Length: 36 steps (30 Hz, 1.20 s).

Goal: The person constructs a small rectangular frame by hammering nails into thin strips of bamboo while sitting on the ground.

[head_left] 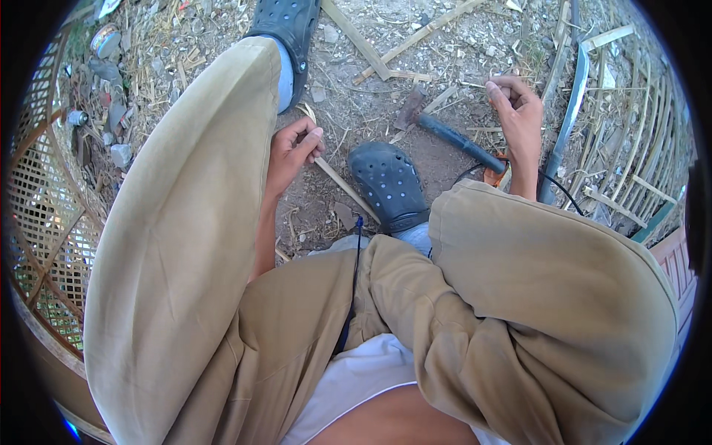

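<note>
Between the knees, the left hand [293,152] is curled around a thin bamboo strip [343,185] that slants down to the near right past a dark perforated clog [389,185]. Farther right, the right hand [517,111] is clenched, fingers pinched; what it holds I cannot tell. One hatchet [445,130] lies on the dirt between the hands. Two clogs show, the second [289,30] far left. A woven lattice basket [44,222] stands at the left, contents hidden.
</note>
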Available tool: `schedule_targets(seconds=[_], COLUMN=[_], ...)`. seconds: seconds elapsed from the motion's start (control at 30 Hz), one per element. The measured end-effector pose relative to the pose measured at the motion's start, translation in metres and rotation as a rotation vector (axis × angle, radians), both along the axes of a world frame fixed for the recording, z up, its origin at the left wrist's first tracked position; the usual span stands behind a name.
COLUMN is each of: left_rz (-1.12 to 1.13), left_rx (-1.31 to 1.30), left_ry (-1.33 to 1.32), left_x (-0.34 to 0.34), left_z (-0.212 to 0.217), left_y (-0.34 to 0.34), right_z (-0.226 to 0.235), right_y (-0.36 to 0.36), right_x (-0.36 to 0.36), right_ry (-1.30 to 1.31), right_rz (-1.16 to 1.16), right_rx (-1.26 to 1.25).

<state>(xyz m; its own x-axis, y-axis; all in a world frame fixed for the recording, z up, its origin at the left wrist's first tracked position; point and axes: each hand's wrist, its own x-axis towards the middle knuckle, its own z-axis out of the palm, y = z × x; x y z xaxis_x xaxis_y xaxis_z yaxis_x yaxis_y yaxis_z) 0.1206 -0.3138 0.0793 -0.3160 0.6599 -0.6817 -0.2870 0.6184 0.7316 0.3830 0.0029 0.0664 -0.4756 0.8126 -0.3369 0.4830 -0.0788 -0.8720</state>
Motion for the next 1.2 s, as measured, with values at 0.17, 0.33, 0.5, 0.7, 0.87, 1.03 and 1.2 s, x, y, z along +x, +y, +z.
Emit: schedule_targets(seconds=[0.17,0.33,0.5,0.7,0.87,1.03,1.2], left_rz=[-0.012,0.011,0.041,-0.018,-0.085,-0.082,-0.075], left_rx=[0.205,0.338,0.331,0.313,0.367,0.414,0.401], left_ry=[-0.134,-0.215,-0.28,-0.237,-0.096,-0.12,-0.071], left_x=[0.009,0.022,0.041,0.06,0.061,0.063,0.056], left_z=[0.003,-0.007,0.0,-0.001,0.007,0.008,0.014], left_y=[0.011,0.017,0.047,0.081,0.081,0.072,0.049], right_z=[0.002,0.017,0.029,0.023,0.031,0.036,0.043], right_y=[-0.005,-0.003,-0.039,-0.081,-0.09,-0.088,-0.098], right_x=[0.011,0.024,0.01,-0.021,-0.033,-0.035,-0.054], right_ry=[0.089,0.045,0.003,0.067,0.048,0.023,0.075], right_rz=[-0.13,-0.109,-0.025,0.314,0.46,0.643,0.782], right_rx=[-0.08,-0.067,-0.09,-0.03,-0.008,0.132,0.148])
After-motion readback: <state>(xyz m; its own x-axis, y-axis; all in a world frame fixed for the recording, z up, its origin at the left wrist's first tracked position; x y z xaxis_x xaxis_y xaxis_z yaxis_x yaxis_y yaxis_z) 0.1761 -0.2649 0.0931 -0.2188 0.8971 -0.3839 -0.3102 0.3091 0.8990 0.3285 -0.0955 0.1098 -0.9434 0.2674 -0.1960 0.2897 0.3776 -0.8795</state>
